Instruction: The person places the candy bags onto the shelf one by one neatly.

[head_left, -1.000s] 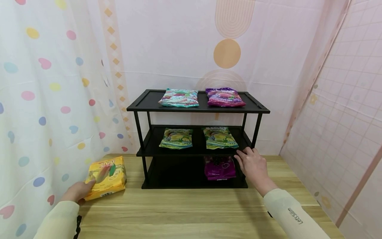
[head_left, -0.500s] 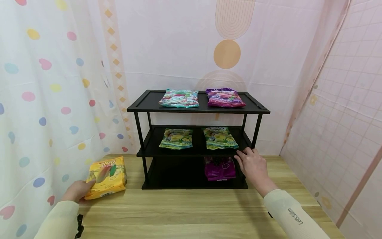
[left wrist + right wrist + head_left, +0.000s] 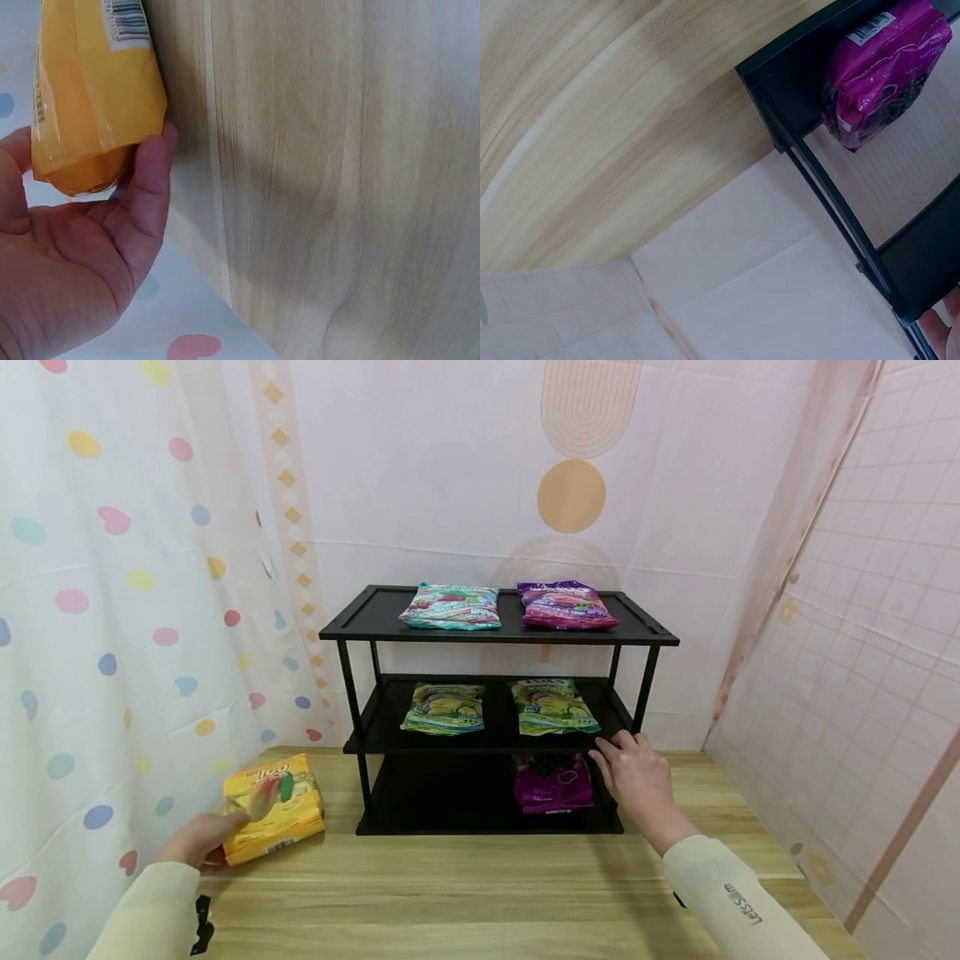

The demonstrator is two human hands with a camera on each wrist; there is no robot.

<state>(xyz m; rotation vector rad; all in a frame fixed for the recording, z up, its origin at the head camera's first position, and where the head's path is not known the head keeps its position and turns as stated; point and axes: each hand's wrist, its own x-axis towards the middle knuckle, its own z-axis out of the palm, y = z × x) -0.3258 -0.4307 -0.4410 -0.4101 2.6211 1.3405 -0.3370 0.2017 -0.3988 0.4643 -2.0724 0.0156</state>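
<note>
My left hand (image 3: 201, 839) grips a yellow bag (image 3: 281, 802) with mango pictures by its near left end, at the left of the table. In the left wrist view, the thumb and fingers hold the bag's end, and a barcode (image 3: 130, 21) shows on its side. My right hand (image 3: 636, 774) holds the front right corner of the middle shelf on a black three-tier rack (image 3: 442, 793). Only its fingers (image 3: 936, 330) show at the corner in the right wrist view. A purple bag (image 3: 553, 785) stands at the right of the bottom shelf.
Two green-yellow bags, one left (image 3: 443, 708) and one right (image 3: 553, 707), lie on the middle shelf. A turquoise-white bag (image 3: 452, 607) and a pink-purple bag (image 3: 567, 606) lie on top. Curtains (image 3: 450, 468) surround the wooden table (image 3: 450, 893).
The yellow bag has shifted slightly right and turned a little in my left hand's grip. My right hand stays at the shelf corner.
</note>
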